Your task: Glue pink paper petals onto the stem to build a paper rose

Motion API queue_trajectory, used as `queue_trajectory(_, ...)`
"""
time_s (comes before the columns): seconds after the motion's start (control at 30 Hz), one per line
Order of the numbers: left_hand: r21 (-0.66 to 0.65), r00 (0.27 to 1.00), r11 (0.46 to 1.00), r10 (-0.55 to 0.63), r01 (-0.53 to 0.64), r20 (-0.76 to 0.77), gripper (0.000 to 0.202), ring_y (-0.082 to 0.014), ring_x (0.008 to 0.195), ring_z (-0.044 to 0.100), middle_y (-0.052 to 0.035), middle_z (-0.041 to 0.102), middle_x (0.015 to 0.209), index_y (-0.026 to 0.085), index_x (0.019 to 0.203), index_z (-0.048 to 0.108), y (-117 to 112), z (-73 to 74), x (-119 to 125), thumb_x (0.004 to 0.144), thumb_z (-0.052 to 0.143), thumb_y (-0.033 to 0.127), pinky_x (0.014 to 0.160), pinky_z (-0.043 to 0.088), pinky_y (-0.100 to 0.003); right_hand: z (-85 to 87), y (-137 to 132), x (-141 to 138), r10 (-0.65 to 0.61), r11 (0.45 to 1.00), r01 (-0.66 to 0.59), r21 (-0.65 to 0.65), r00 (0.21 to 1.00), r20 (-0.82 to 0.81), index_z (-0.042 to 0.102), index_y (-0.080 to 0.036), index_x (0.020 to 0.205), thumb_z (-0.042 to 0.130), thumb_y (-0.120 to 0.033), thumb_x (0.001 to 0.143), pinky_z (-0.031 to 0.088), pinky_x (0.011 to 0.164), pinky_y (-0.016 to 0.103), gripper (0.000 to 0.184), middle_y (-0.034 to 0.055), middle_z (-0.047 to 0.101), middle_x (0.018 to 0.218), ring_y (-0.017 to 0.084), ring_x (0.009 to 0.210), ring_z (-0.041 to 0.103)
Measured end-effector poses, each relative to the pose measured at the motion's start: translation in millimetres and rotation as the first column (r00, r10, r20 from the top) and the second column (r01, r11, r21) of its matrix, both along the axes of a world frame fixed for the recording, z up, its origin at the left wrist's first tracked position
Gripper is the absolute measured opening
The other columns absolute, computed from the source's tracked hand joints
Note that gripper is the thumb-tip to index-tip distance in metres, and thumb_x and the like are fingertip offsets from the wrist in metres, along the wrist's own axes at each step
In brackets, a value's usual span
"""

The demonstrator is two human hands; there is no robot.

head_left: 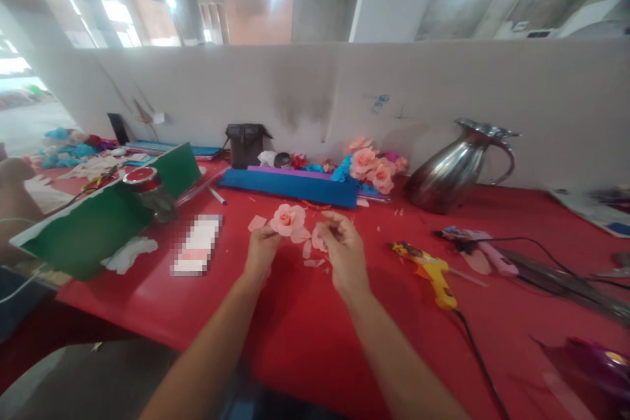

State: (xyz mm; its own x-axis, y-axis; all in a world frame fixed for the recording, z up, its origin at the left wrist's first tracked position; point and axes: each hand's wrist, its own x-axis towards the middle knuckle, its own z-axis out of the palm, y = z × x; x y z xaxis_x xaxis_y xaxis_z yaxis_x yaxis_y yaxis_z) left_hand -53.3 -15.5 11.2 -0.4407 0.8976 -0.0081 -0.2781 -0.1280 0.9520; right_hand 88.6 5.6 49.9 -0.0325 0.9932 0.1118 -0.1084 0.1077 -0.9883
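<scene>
My left hand point(260, 251) is closed round the base of a pink paper rose point(287, 219) and holds it upright above the red table point(305, 335). My right hand point(343, 251) is just to the right of the rose, its fingers pinched on a small pink petal piece point(317, 237). Loose pink petal scraps point(310, 256) lie on the table between and below the two hands.
A yellow glue gun point(433, 272) with a black cord lies to the right, and a pink tool point(485, 252) beyond it. A steel jug point(457, 167) stands at the back right. Blue and purple sheets point(295, 185) with finished pink flowers point(374, 167) lie behind. Green sheets point(93, 223) and a jar point(150, 191) are on the left.
</scene>
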Motion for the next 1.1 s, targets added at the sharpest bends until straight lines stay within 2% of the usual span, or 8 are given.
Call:
queue_trajectory(0.07,0.024,1.0,1.0,-0.018,0.018,0.013,0.017,-0.0216,0.081,0.066,-0.0041,0.074,0.076,0.017,0.078,0.078,-0.4,-0.2,0.2,0.062,0.076,0.024,0.085,0.047,-0.034,1.9,-1.6,-0.4,0.021,0.999,-0.022,-0.047,1.0,-0.006,0.066,-0.023,0.091,0.063,-0.052,0.077,0.045,0.061,0.026,0.033,0.0031,0.063,0.084,0.016,0.074,0.055)
queue_trajectory(0.13,0.041,0.999,0.999,-0.033,0.032,0.016,0.018,-0.0211,0.078,0.066,-0.0038,0.074,0.073,0.016,0.077,0.078,-0.7,0.0,0.1,0.061,0.076,0.023,0.081,0.048,-0.033,4.7,-5.3,-1.8,0.12,0.984,-0.12,-0.128,0.993,-0.009,0.067,-0.022,0.084,0.059,-0.056,0.078,0.046,0.057,0.026,0.036,0.0046,0.066,0.083,0.017,0.073,0.057)
queue_trajectory(0.27,0.067,0.999,0.997,-0.043,0.044,-0.017,0.018,-0.02,0.072,0.065,-0.0034,0.072,0.07,0.015,0.079,0.078,-0.7,0.6,-0.5,0.064,0.075,0.023,0.074,0.049,-0.031,8.6,-13.1,-4.5,0.273,0.94,-0.261,-0.222,0.962,0.027,0.064,-0.022,0.078,0.068,-0.046,0.07,0.043,0.052,0.023,0.026,0.0012,0.066,0.077,0.015,0.067,0.055)
queue_trajectory(0.47,0.075,0.998,0.996,-0.033,0.037,-0.052,0.017,-0.019,0.074,0.065,-0.0036,0.072,0.07,0.015,0.079,0.078,-1.9,1.4,0.5,0.065,0.074,0.023,0.074,0.049,-0.029,8.1,-10.0,-0.9,0.19,0.967,-0.196,-0.164,0.981,-0.05,0.061,-0.021,0.07,0.061,-0.05,0.075,0.042,0.052,0.022,0.029,-0.0003,0.065,0.071,0.013,0.063,0.055)
queue_trajectory(0.7,0.104,0.985,0.981,-0.153,0.162,-0.085,0.01,-0.02,0.074,0.065,-0.0031,0.072,0.072,0.017,0.069,0.077,0.4,-4.0,0.6,0.061,0.077,0.022,0.075,0.05,-0.031,6.3,-10.0,-3.0,0.216,0.957,-0.214,-0.196,0.976,-0.011,0.067,-0.025,0.083,0.062,-0.057,0.073,0.043,0.047,0.023,0.034,-0.0007,0.064,0.075,0.015,0.064,0.057)
queue_trajectory(0.9,0.128,0.958,0.967,-0.19,0.22,-0.215,0.005,-0.0184,0.075,0.064,-0.0033,0.072,0.075,0.017,0.066,0.075,0.5,-9.3,-1.9,0.067,0.073,0.022,0.075,0.049,-0.029,7.2,-12.9,-3.8,0.177,0.966,-0.175,-0.191,0.984,-0.003,0.07,-0.024,0.079,0.066,-0.046,0.069,0.046,0.044,0.025,0.024,0.0011,0.064,0.075,0.02,0.07,0.058)
queue_trajectory(1.0,0.122,0.955,0.969,-0.181,0.214,-0.237,0.008,-0.018,0.075,0.064,-0.0042,0.072,0.076,0.016,0.061,0.073,-0.5,-8.8,-1.7,0.066,0.073,0.022,0.072,0.048,-0.028,6.9,-12.0,-4.1,0.151,0.961,-0.159,-0.224,0.987,-0.054,0.071,-0.022,0.077,0.066,-0.047,0.07,0.045,0.045,0.025,0.026,0.0017,0.064,0.074,0.019,0.068,0.057)
queue_trajectory(1.1,0.097,0.951,0.972,-0.186,0.215,-0.247,0.009,-0.0181,0.076,0.064,-0.0046,0.072,0.075,0.015,0.059,0.072,-0.7,-7.3,-0.8,0.066,0.072,0.02,0.072,0.048,-0.027,4.9,-9.7,-4.1,0.118,0.972,-0.138,-0.188,0.986,-0.116,0.069,-0.02,0.067,0.067,-0.047,0.071,0.045,0.052,0.026,0.028,0.0015,0.062,0.065,0.017,0.065,0.056)
